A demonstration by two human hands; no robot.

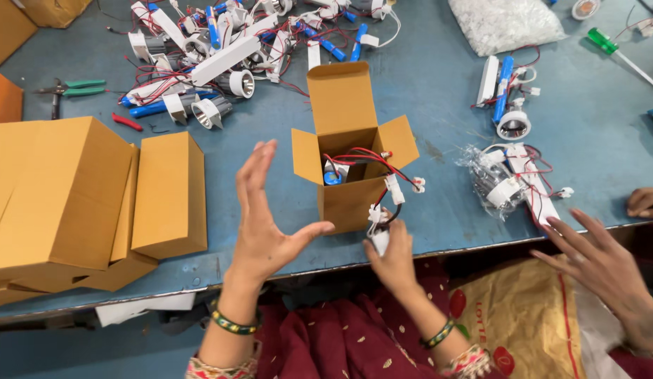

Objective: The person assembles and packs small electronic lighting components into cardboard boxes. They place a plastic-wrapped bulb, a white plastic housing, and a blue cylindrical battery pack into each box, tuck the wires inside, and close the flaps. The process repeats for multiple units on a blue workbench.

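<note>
Box [351, 200] is standing open on the table [439, 77], wires [365, 156] spilling out. Your left hand [263, 217] is hovering released beside it; your right hand [393, 256] is gripping a white connector [380, 238].

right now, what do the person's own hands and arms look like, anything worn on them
Both forearms are bare. The left hand has a dark green bangle with gold marks at the wrist. The right hand has a matching dark bangle. Nearer each elbow sits a patterned cuff in pink, white and gold. No rings can be made out.
</note>
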